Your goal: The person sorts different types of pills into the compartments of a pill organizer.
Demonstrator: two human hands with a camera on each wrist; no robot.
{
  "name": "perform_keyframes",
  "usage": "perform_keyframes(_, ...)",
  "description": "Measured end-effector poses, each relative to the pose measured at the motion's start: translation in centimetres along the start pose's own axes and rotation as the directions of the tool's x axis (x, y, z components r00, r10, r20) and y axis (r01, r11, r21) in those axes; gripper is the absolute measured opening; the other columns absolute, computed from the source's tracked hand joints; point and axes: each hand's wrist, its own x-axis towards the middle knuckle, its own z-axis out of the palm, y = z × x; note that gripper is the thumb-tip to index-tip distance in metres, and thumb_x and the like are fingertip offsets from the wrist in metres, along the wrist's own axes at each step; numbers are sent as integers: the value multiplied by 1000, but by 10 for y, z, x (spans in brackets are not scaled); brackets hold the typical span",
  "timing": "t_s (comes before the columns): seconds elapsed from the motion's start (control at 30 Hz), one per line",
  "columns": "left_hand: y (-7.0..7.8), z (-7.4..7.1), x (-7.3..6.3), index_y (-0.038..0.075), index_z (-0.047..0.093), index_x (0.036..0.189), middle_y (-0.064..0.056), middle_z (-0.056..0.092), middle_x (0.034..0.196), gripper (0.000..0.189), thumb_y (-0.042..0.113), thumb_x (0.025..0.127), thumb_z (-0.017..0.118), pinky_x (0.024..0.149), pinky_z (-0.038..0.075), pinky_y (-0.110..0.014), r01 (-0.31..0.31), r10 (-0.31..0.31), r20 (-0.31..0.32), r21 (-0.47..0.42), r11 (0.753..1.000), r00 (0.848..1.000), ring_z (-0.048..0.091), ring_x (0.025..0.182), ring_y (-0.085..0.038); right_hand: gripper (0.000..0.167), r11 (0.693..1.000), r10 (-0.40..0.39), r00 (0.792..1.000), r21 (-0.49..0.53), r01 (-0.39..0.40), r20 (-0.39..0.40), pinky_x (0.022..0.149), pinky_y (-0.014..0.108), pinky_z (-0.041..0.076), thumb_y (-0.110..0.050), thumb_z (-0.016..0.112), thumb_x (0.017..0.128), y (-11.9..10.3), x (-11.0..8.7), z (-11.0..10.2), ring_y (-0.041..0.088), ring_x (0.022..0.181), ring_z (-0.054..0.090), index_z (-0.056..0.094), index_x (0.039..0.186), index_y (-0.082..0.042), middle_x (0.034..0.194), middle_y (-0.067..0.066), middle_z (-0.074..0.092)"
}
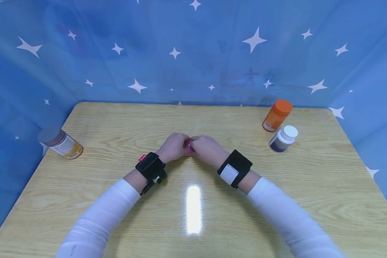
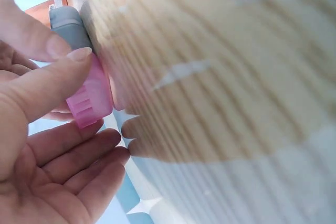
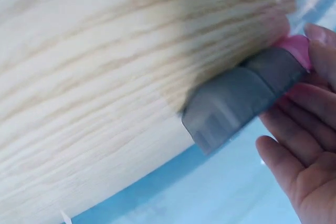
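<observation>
Both hands meet near the middle of the table, around a small flat plastic piece with a ribbed pink body (image 2: 90, 95) and a long grey end (image 3: 228, 108); it looks like a stubby highlighter. My left hand (image 1: 173, 147) pinches the pink part, its other fingers loosely spread below. My right hand (image 1: 210, 149) grips from the opposite side, with its thumb near where pink and grey join. In the head view only a bit of pink (image 1: 189, 146) shows between the fingertips. The grey end points toward the right wrist camera.
On the right of the wooden table (image 1: 154, 229) stand an orange bottle (image 1: 277, 115) and a white-capped bottle (image 1: 283, 138), close together. A grey-capped jar (image 1: 61, 143) stands at the left edge. Blue star-printed cloth (image 1: 193, 71) hangs behind and at both sides.
</observation>
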Motion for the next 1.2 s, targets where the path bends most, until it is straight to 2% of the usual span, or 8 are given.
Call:
perform_keyframes(0.1,1,0,0,6,64,76,-3,57,69,5,8,76,68,59,33,-22,-6,6,-11,7,1000,1000,45,63,-15,13,999,0,1000,-34,0,2,71,29,54,-12,58,90,-2,1,2,18,80,66,68,92,-4,89,9,68)
perform_keyframes(0.23,1,0,0,7,59,69,-1,51,64,11,8,77,68,57,32,-22,-7,7,-6,7,1000,1000,43,60,-14,18,992,-13,1000,-127,12,-7,73,30,55,-7,53,92,-4,-1,6,20,84,66,68,101,-1,96,11,67)
perform_keyframes(0.5,-1,0,1,6,60,68,-1,52,63,14,11,75,71,56,33,-21,-23,23,-1,22,999,1000,43,59,-14,20,961,-92,992,-269,67,-82,62,28,55,-4,51,91,-2,-5,16,17,84,63,67,105,-2,101,8,66)
perform_keyframes(0.57,-2,1,1,6,60,67,-1,53,63,15,12,75,72,56,33,-21,-31,31,-6,29,999,1000,44,59,-14,21,949,-106,992,-305,79,-73,67,27,55,-5,52,92,-3,-5,17,17,88,63,66,107,-2,103,8,66)
perform_keyframes(0.73,-3,1,2,7,58,65,0,52,63,18,12,75,72,56,32,-21,-35,35,-4,53,998,999,43,59,-13,27,937,-110,994,-335,99,-13,91,31,50,-7,50,93,-5,-6,16,24,109,60,61,117,1,117,14,62)
perform_keyframes(0.87,-3,0,2,6,61,68,-1,54,64,14,11,75,72,57,33,-21,-30,30,6,53,998,1000,44,60,-14,29,928,-128,992,-350,124,13,94,36,48,-8,48,95,-4,-7,17,27,113,58,59,120,2,121,17,60)
perform_keyframes(1.03,-3,-1,3,6,66,75,-3,61,69,11,13,74,75,60,37,-22,-22,22,15,38,999,1000,47,63,-14,21,955,-138,989,-269,122,-43,91,39,50,-4,50,92,1,-7,14,23,103,62,62,109,-2,108,12,65)
perform_keyframes(1.2,-2,0,4,5,68,81,-5,66,76,15,15,73,77,62,41,-24,0,0,29,13,1000,1000,52,66,-15,14,993,-118,991,-30,117,-60,81,33,53,-2,51,91,11,-4,8,16,87,64,64,94,-7,93,6,67)
